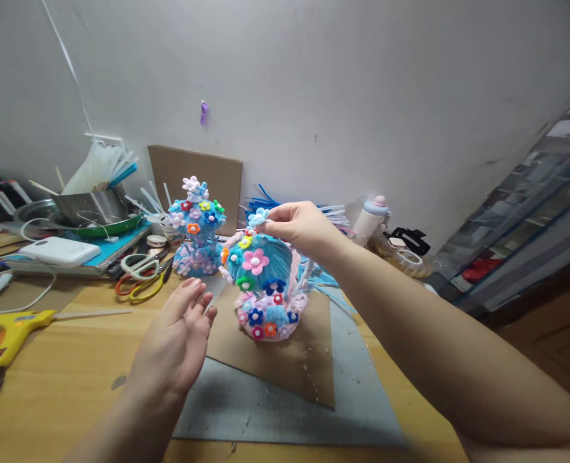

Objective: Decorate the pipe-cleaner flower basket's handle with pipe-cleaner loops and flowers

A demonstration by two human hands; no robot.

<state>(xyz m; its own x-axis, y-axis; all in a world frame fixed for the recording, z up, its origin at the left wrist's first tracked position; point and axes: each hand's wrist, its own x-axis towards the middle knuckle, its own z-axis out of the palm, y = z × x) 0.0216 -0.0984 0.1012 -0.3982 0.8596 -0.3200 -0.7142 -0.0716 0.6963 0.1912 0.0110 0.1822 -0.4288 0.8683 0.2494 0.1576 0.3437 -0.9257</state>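
Observation:
A blue and pink craft piece [260, 276] covered with small colourful flowers stands on a brown cardboard sheet [285, 370]. At its top, my right hand [302, 225] pinches a light blue flower [260, 217] between thumb and fingers. My left hand [181, 334] is held palm up to the left of the piece, its fingers apart and nothing in it. Behind and to the left is a second flowered blue craft piece [197, 218].
A yellow glue gun [12, 331] lies at the left. Scissors [145, 283], a white power bank [59, 251] and a metal bowl [92, 207] sit further back. A grey mat [246, 405] lies beneath the cardboard. Near the wall stands a white bottle [369, 218].

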